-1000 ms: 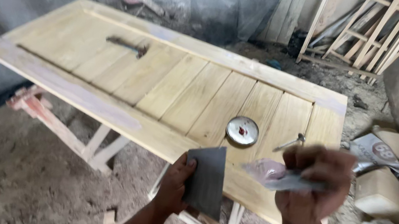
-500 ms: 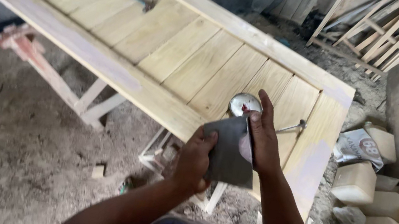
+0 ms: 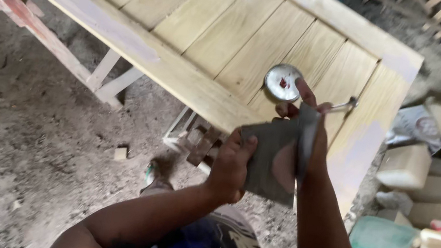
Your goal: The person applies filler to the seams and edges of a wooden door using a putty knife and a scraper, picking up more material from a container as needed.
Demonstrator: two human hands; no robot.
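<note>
Your left hand (image 3: 230, 167) and right hand (image 3: 307, 126) both clamp one grey sheet (image 3: 271, 158), probably sandpaper. One round tin lid (image 3: 282, 82) lies near the door's (image 3: 202, 15) right end.

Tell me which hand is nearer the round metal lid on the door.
Right. The right hand has fingertips just below the round metal lid; the left hand grips the grey sheet lower down, off the door's edge.

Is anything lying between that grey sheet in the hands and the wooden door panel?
Nothing visible. Both the left hand and right hand hold the grey sheet just over the door panel's near edge.
</note>
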